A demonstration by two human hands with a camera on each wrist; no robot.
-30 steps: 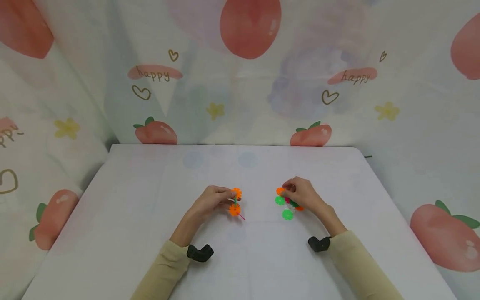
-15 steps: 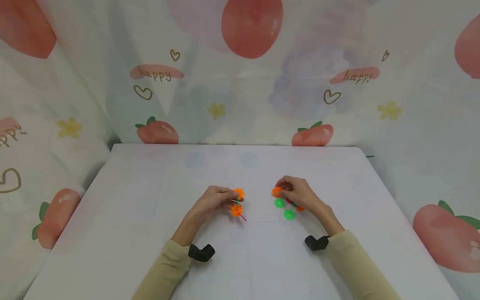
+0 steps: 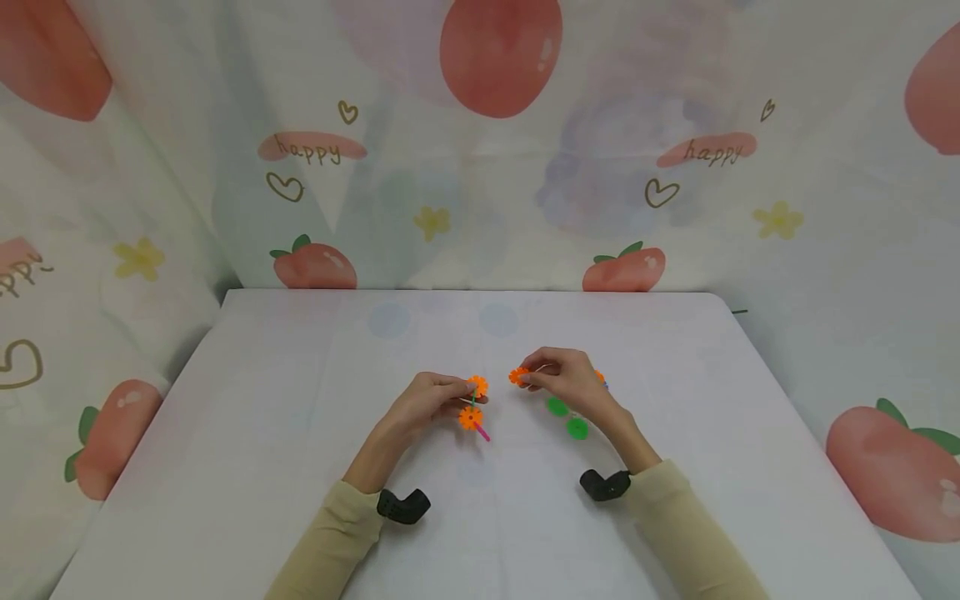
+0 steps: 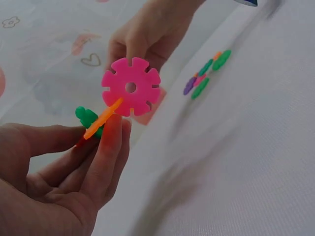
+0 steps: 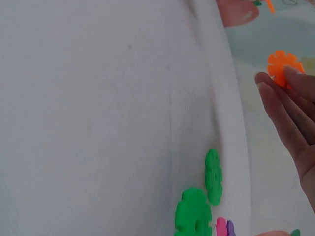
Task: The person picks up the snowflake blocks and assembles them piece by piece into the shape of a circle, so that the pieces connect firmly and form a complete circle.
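Note:
My left hand [image 3: 429, 402] pinches a small chain of interlocked plastic snowflake discs above the table. In the head view an orange disc [image 3: 471, 417] hangs at its lower end, with a pink disc [image 3: 482, 432] seen edge-on beside it. The left wrist view shows that pink disc [image 4: 130, 81] face-on, slotted to an orange disc [image 4: 101, 120], with a green one [image 4: 86, 116] near the fingertips. To the right, my right hand [image 3: 573, 382] pinches a single orange snowflake disc [image 5: 281, 65] between thumb and fingers, apart from the chain.
Loose discs lie on the white table [image 3: 262, 467] below and behind my right hand: two green discs [image 5: 213, 177] and an orange one [image 3: 599, 377], plus purple [image 4: 189, 85] and pink pieces. A printed curtain [image 3: 480, 183] stands behind the table's far edge.
My right hand has lifted away from the loose discs and moved left toward the left hand, carrying the orange disc. The left hand and its chain have stayed nearly in place.

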